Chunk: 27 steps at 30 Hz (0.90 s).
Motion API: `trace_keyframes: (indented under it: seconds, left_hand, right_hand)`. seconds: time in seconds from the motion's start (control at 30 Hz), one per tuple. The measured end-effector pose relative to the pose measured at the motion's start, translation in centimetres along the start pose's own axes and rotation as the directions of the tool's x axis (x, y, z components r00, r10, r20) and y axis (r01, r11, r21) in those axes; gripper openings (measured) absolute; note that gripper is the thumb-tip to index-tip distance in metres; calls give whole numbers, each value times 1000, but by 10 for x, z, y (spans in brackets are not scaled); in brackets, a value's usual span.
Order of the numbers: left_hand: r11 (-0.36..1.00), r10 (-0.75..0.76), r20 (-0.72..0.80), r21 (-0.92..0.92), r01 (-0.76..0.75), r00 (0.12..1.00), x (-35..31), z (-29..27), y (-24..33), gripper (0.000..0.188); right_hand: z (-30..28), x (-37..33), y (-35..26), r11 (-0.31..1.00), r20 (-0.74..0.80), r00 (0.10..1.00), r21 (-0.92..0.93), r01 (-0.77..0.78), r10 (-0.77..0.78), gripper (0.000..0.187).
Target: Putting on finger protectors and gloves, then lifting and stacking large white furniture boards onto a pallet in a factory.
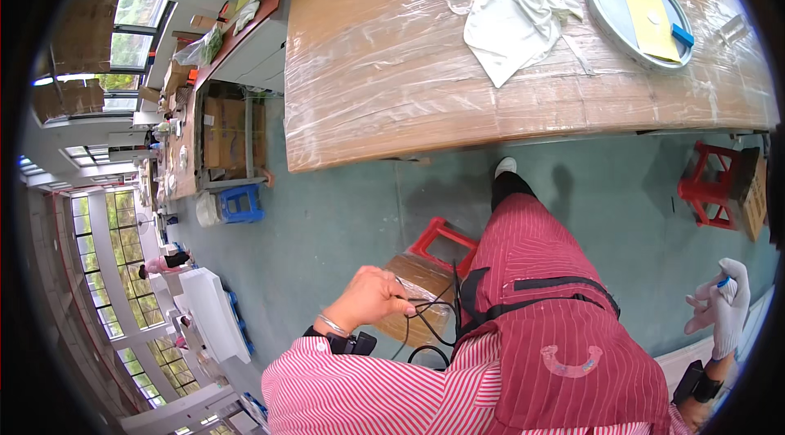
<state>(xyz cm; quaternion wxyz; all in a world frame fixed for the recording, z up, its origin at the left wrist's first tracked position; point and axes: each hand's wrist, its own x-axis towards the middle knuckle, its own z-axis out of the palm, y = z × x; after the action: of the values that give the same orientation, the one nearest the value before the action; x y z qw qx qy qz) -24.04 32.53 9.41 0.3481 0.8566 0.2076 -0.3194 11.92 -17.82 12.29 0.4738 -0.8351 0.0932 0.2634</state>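
Two hands apart: left [370,298] clamped on black cable [433,302], right [724,306] (gloved) curled, grip unclear.

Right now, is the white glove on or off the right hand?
On: the white glove covers the right hand, fingers included.

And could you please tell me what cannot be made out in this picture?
- Head view: the ends of the thin black cable at the bare left hand; the red-and-white striped sleeve and dark red apron obstruct the view.
- Head view: what the small blue object at the white-gloved right hand is; too small.
- Head view: the distant pink-topped person's hands; too small.
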Motion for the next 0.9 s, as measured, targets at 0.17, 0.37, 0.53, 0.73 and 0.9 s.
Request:
trace_keyframes:
  seconds: [0.17, 0.37, 0.53, 0.73, 0.9]
  left_hand:
    - [898, 306, -290, 404, -174, 907, 9, -17, 27, 26]
    - [798, 461, -272, 542, -261, 845, 27, -46, 59, 23]
    - [634, 682, -186, 632, -446, 707, 64, -74, 107, 24]
    - [414, 805, -30, 744, -525, 592, 78, -84, 160, 19]
    - [611, 759, -197, 547, -572, 621, 51, -99, 161, 12]
  right_hand:
    - [7, 0, -9, 999, 27, 1000, 39, 6, -7, 48]
    - [45, 1, -79, 991, 293, 956, -133, 4, 36, 38]
    - [159, 24, -139, 668, 862, 434, -163, 726, -261, 42]
    - [294, -9, -140, 831, 971, -87, -143, 537, 223, 30]
    - [302, -21, -116, 972, 977, -143, -129, 199, 159, 24]
